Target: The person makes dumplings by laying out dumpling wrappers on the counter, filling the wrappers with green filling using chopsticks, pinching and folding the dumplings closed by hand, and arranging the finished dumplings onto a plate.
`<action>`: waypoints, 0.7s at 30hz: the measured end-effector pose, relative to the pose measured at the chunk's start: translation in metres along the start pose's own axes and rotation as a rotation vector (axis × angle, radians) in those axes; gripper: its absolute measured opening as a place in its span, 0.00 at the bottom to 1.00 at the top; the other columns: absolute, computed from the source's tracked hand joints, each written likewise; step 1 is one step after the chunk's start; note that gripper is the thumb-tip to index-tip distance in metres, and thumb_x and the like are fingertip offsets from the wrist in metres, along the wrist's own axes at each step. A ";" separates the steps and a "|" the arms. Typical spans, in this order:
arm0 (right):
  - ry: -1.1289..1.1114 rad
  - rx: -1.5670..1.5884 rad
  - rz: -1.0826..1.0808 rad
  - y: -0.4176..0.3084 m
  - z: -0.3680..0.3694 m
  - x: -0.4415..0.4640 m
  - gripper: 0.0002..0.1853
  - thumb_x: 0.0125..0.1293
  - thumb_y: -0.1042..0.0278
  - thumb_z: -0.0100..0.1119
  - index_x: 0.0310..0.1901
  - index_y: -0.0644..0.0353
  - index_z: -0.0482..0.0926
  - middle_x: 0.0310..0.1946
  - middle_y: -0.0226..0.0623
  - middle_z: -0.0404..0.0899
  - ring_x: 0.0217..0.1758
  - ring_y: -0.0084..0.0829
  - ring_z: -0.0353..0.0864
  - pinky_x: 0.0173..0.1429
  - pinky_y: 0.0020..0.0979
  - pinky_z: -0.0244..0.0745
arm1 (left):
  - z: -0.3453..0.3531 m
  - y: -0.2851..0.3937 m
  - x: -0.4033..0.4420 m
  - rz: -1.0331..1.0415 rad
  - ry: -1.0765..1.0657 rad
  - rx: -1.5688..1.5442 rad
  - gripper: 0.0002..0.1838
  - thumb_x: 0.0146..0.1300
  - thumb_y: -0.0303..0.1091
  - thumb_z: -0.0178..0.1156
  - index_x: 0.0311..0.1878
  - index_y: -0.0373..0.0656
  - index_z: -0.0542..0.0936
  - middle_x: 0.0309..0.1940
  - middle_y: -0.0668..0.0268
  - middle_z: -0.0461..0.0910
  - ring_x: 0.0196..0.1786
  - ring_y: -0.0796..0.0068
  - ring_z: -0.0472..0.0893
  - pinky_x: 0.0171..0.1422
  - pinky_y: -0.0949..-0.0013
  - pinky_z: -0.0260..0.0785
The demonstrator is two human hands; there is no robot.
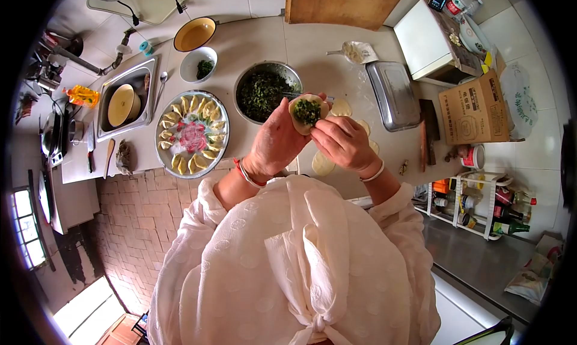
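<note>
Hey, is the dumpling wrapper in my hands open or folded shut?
Open: the wrapper lies spread in your left hand, its green filling exposed and no edges folded over it.

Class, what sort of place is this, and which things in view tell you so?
A kitchen, probably in a home: a sink is set into the counter, a plate there holds dumplings, and a rack holds bottles.
</note>
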State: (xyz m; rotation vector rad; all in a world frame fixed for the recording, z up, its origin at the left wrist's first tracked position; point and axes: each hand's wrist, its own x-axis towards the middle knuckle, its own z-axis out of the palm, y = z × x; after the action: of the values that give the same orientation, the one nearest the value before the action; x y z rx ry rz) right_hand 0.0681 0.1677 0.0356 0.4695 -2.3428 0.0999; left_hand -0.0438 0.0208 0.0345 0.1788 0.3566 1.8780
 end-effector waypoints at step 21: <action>0.090 0.248 0.477 -0.007 0.014 0.002 0.10 0.59 0.76 0.65 0.40 0.58 0.74 0.31 0.35 0.76 0.27 0.36 0.79 0.29 0.34 0.74 | -0.017 -0.019 -0.004 0.040 0.041 0.421 0.29 0.77 0.52 0.44 0.70 0.38 0.64 0.65 0.58 0.70 0.65 0.66 0.74 0.72 0.59 0.65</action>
State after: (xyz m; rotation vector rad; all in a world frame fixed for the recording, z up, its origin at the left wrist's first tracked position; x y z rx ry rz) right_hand 0.0599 0.1576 0.0260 0.0109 -2.3174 0.6266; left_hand -0.0304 0.0198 0.0119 0.4336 0.7801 1.8278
